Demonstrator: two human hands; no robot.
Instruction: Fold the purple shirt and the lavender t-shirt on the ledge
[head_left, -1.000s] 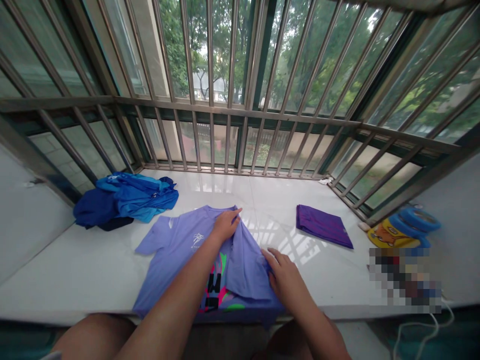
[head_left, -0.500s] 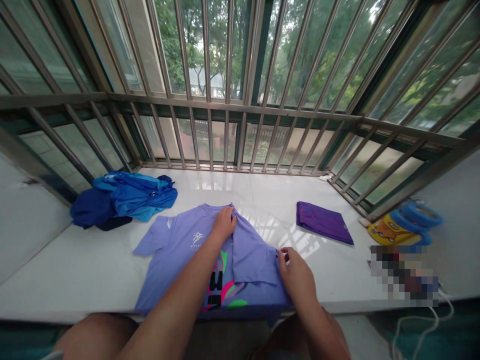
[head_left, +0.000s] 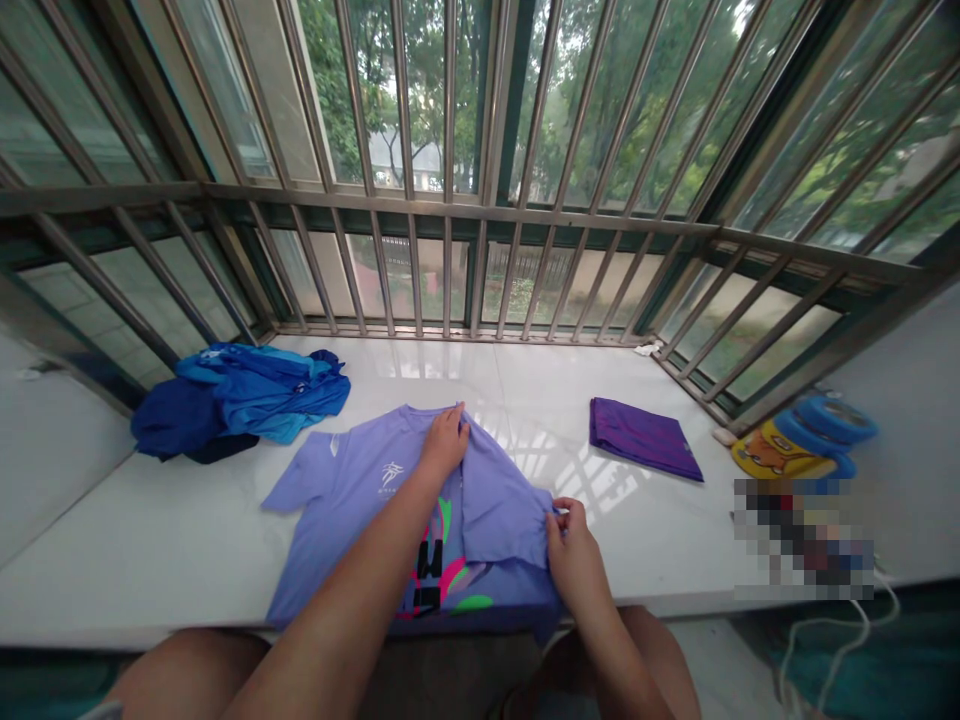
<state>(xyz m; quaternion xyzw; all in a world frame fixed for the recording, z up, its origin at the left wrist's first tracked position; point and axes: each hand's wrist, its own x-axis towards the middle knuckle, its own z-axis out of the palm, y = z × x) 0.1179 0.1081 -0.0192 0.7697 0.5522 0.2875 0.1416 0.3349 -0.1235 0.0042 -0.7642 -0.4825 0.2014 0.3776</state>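
Observation:
A lavender T-shirt (head_left: 337,540) with a small white logo and a bright pink, green and black print lies spread on the white sill. Its right side is folded inward over the front, the sleeve lying across the print. At the collar end of this fold, my left hand (head_left: 446,440) is closed, with fingertips pressed on the cloth. My right hand (head_left: 576,545) pinches the outer edge of the folded part, thumb against fingers. The shirt's bottom hangs over the front edge, partly behind my left forearm.
On the left lies a heap of blue clothes (head_left: 262,390). A folded purple garment (head_left: 645,438) rests right of the shirt. Farther right stand a blue and yellow container (head_left: 795,440) and a blurred-out item with a white cable (head_left: 862,630). Metal bars (head_left: 450,210) close off the back.
My right hand has shifted slightly left with the shirt's edge, bunching the cloth there. My left hand stays at the collar, its fingers a little straighter. The view has moved slightly.

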